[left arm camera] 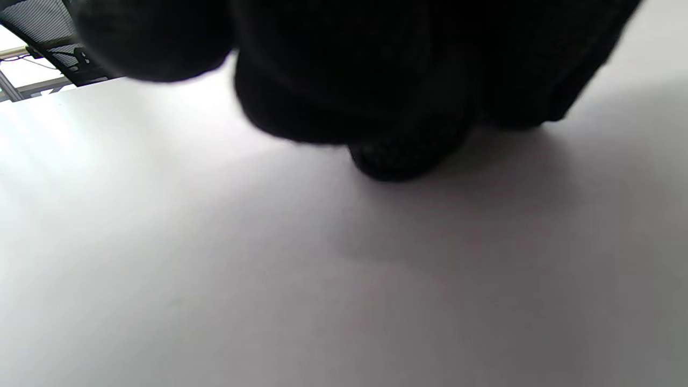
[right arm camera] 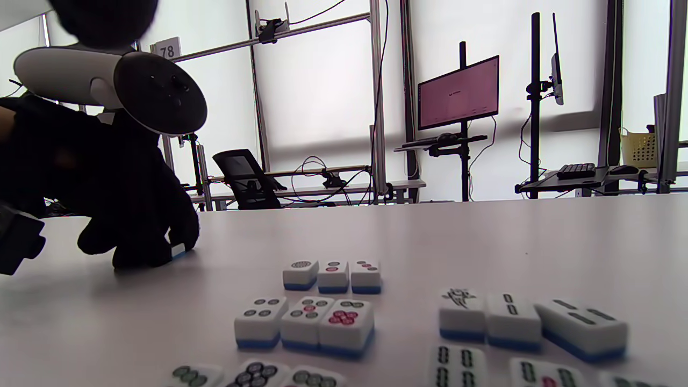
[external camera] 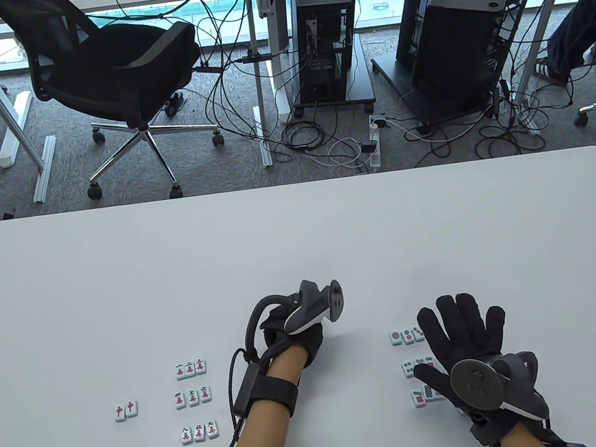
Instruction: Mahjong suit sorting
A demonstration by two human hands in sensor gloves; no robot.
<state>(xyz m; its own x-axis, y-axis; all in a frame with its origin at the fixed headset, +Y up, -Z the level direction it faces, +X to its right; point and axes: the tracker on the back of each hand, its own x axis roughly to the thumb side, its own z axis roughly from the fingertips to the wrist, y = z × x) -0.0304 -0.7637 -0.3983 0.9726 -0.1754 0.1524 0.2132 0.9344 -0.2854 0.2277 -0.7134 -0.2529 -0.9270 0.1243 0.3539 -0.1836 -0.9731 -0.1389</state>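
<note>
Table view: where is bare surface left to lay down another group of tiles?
The far half of the table beyond both hands is bare, and so is the strip between the left hand and the dot tiles. Crowded: the character tiles with the red pair beside them, and under the spread right hand.

Table [external camera: 301,245]: plain white, no pattern. Both gloves black knit: left hand [external camera: 291,335], right hand [external camera: 462,344]. Trackers: black disc face on a light grey body.

Tiles are white on top with a blue base layer, seen in right wrist view.
- character tiles [external camera: 193,396], left of left hand: black numerals over red characters, three rows of three.
- red dragon pair [external camera: 125,409], further left: single red glyph each.
- dot tiles [right arm camera: 306,317], partly under right hand: green/dark circles, some red.
- bamboo tiles [right arm camera: 529,320]: dark green bars, one with bird motif.

Left hand pinches a tile [right arm camera: 177,250]; only its white-and-blue edge shows.
</note>
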